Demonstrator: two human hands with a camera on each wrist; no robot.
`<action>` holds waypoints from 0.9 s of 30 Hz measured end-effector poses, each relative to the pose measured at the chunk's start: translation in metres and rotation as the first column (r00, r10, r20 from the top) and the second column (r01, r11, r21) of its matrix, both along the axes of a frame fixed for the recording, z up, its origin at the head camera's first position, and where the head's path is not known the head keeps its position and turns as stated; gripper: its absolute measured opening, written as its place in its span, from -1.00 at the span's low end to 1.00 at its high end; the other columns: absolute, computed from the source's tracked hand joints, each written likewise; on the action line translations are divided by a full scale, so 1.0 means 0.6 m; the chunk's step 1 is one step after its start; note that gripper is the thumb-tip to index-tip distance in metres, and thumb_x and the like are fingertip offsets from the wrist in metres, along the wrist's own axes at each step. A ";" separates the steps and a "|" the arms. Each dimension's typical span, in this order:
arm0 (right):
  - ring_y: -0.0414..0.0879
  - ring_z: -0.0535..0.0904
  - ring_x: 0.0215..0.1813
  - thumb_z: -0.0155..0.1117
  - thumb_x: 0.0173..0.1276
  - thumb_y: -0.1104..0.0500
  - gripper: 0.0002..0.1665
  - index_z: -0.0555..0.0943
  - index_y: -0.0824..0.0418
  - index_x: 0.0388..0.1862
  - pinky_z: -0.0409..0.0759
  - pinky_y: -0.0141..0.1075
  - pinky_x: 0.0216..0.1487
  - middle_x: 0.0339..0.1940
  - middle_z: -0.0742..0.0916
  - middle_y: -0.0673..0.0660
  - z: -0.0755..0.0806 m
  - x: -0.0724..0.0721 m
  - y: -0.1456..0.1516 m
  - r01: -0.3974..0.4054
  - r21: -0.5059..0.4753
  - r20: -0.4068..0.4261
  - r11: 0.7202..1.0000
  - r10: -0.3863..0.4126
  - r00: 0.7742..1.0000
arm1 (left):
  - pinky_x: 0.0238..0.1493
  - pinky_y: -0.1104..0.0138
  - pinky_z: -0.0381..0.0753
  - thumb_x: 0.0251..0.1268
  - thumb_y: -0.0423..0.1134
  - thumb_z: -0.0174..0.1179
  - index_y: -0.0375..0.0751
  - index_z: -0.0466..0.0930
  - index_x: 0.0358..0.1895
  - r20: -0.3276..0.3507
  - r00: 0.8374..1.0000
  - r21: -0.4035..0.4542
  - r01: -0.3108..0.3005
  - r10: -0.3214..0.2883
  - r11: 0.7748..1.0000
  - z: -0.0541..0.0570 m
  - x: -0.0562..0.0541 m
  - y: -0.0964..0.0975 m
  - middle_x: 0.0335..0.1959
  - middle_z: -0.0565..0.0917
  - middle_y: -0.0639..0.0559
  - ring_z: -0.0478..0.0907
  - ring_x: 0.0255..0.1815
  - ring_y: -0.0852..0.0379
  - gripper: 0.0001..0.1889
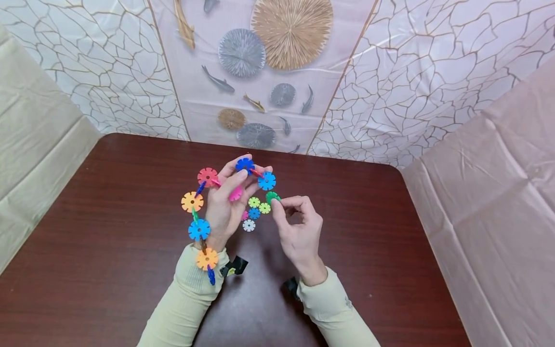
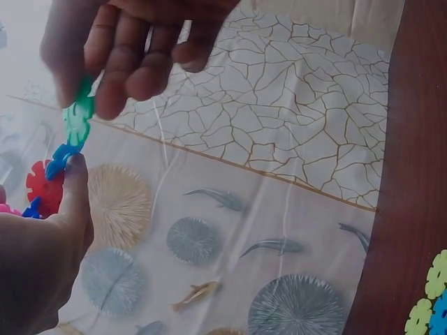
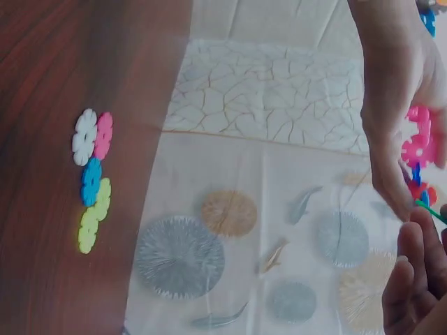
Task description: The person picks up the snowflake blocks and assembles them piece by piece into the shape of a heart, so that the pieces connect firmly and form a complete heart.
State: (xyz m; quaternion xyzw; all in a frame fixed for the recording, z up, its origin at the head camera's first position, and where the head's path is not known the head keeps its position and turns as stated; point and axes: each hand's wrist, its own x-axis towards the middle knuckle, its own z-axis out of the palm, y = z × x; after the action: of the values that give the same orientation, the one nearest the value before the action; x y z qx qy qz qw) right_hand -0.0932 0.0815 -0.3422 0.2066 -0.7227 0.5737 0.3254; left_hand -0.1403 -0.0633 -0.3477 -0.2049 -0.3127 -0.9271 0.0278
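My left hand (image 1: 222,212) holds a curved chain of interlocking notched discs, with the thumb on its dark blue disc (image 1: 244,165). From there the chain runs past a pink disc (image 1: 235,193) and a red disc (image 1: 207,177), then hangs over the wrist to an orange disc (image 1: 206,259). At its other end is a light blue disc (image 1: 267,180). Between thumb and fingertips, my right hand (image 1: 302,236) pinches a green disc (image 1: 271,196). In the left wrist view this green disc (image 2: 78,122) meets the edge of the blue disc (image 2: 61,162); whether they are slotted together I cannot tell.
Several loose discs lie on the brown table (image 1: 368,270) beneath the hands: a white disc (image 1: 249,225), a blue disc (image 1: 254,213), a yellow-green disc (image 1: 265,208) and others. Patterned cloth (image 1: 277,111) stands behind the table, with plain fabric walls at both sides.
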 end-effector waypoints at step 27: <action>-0.10 0.66 -0.35 0.44 0.16 0.36 -0.83 0.59 0.31 -0.32 0.68 -0.19 -0.33 -0.29 0.76 0.10 -0.042 -0.021 -0.004 0.050 0.008 -0.100 0.999 -0.048 0.994 | 0.23 0.05 0.44 0.39 -0.43 -0.09 -0.30 0.46 0.16 -0.020 0.996 -0.066 -0.087 0.086 0.994 0.007 0.007 0.005 -0.10 0.65 -0.19 0.54 0.16 -0.28 -0.67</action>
State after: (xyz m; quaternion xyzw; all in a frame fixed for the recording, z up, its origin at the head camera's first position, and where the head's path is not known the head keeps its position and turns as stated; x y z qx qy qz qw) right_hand -0.1057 0.0792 -0.3672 0.2190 -0.7133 0.5507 0.3742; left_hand -0.1362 -0.0603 -0.3437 -0.2002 -0.3519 -0.9122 0.0637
